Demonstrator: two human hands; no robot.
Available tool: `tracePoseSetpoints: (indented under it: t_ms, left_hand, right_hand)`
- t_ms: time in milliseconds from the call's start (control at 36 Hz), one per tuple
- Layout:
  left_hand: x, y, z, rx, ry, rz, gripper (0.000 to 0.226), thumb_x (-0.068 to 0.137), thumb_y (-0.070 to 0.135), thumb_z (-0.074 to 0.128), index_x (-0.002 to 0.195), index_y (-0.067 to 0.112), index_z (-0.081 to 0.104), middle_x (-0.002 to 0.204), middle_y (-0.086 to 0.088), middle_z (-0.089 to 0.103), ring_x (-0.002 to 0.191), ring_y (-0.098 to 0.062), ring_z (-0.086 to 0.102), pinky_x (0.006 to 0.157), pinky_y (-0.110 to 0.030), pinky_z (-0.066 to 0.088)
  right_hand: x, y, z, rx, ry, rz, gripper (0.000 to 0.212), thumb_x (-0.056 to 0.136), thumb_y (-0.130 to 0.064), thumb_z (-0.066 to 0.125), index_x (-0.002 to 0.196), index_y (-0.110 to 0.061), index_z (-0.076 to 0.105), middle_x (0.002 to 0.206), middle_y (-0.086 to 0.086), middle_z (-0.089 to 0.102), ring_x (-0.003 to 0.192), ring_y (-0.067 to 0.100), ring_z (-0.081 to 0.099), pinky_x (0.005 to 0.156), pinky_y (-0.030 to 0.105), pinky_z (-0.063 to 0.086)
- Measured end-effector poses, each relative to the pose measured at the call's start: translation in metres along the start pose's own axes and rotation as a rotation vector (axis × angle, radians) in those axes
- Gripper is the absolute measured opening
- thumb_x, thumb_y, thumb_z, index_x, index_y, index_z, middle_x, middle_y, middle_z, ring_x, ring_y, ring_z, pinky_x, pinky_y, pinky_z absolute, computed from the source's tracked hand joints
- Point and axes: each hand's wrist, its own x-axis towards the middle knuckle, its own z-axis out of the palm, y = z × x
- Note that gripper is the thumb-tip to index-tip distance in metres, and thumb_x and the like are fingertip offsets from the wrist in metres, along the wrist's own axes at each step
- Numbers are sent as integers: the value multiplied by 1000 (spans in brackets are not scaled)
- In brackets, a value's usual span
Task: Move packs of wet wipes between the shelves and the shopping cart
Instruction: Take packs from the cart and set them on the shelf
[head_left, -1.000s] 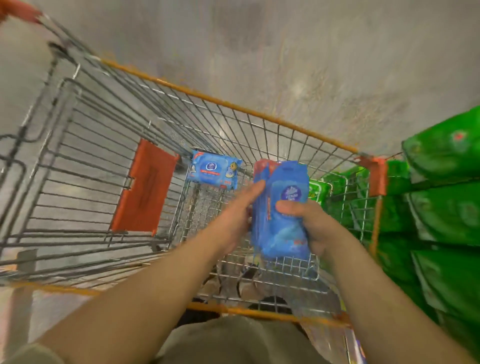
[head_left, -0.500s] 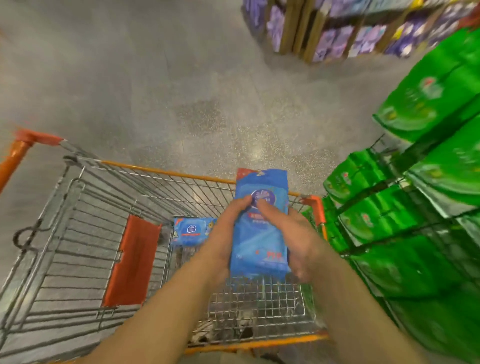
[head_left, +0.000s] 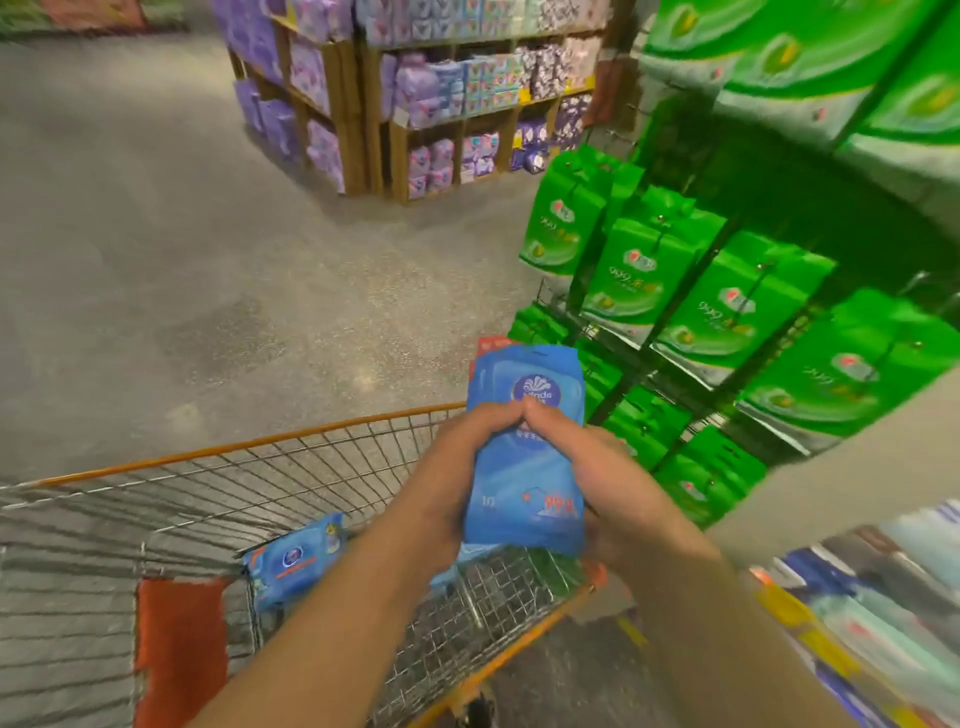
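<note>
Head view: left hand (head_left: 447, 467), right hand (head_left: 605, 483) grip blue wipes pack (head_left: 524, 499)

A shop — stocked shelves (head_left: 467, 104), hanging green packs (head_left: 639, 280), a shopping cart (head_left: 311, 467).

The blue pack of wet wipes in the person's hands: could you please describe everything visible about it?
The blue pack of wet wipes is soft glossy plastic with a round white logo near its top and red print lower down. It stands upright above the shopping cart, gripped by the left hand and right hand, thumbs meeting on its front.
</note>
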Motion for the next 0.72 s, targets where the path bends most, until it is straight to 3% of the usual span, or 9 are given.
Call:
tracePoseSetpoints:
  t_ms: [56,194,306,361,417,472,556,639,722]
  left_hand:
    - [-3,-4,12,31,-60,-46,39,68,34,67,99,12,74,95,-18,73,73,-29,71,64,-33,57]
    - [-16,-20,50,130,-208,-104,26,66,38,65,75,18,81,85,-12,75,66,-25,72,61,-31,56]
    - [-30,-36,86,159,-308,-153,25,70,38,64,73,20,81,83,-11,76,63,-24,72,60,-31,56]
    - [-31,-43,106,205,-399,-141,29,85,25,60,65,15,80,79,-11,76,58,-18,71,65,-34,58]
    - [-33,-52,122,292,-473,-136,52,100,8,48,55,10,73,85,-21,76,48,-6,66,75,-33,58]
    - [-36,-68,146,339,-490,-184,22,92,20,62,79,7,75,108,-26,72,59,-13,71,67,-29,59]
    - [-55,-94,176,328,-529,-281,40,69,44,69,94,16,80,102,-16,76,74,-27,74,66,-34,59]
    - [-77,-115,213,298,-631,-333,39,73,46,63,92,17,81,99,-14,77,73,-26,75,60,-33,60]
    - [-94,-142,246,319,-673,-389,44,80,48,58,100,15,80,105,-15,76,80,-28,76,65,-36,62]
  right_hand:
    - [-16,-2,-7,10,46,-46,62,75,-37,75,125,-3,67,113,22,73,106,41,71,95,58,55]
    - [-60,-7,-32,52,189,-133,54,80,-34,72,126,-5,66,111,20,75,101,39,73,82,50,62]
    - [-100,-13,-54,79,311,-197,36,91,-29,68,120,-8,69,106,18,77,99,38,74,86,53,60]
    - [-120,-16,-67,96,370,-227,36,92,-29,68,120,-6,69,105,18,77,97,38,74,88,55,59]
    - [-140,-16,-83,100,430,-256,38,93,-31,68,121,-5,68,105,18,77,96,37,75,86,53,60]
    - [-162,-17,-100,135,472,-271,37,94,-30,67,121,-4,68,104,19,77,93,36,75,75,45,62]
    - [-199,-17,-128,162,518,-295,33,95,-29,66,116,-3,70,100,19,77,83,32,77,63,41,63]
    - [-234,-12,-158,176,559,-345,38,93,-30,67,120,-5,70,106,19,76,94,37,75,76,48,63]
    - [-276,-8,-186,190,612,-381,35,95,-28,65,122,-6,70,111,19,75,101,40,73,85,53,60]
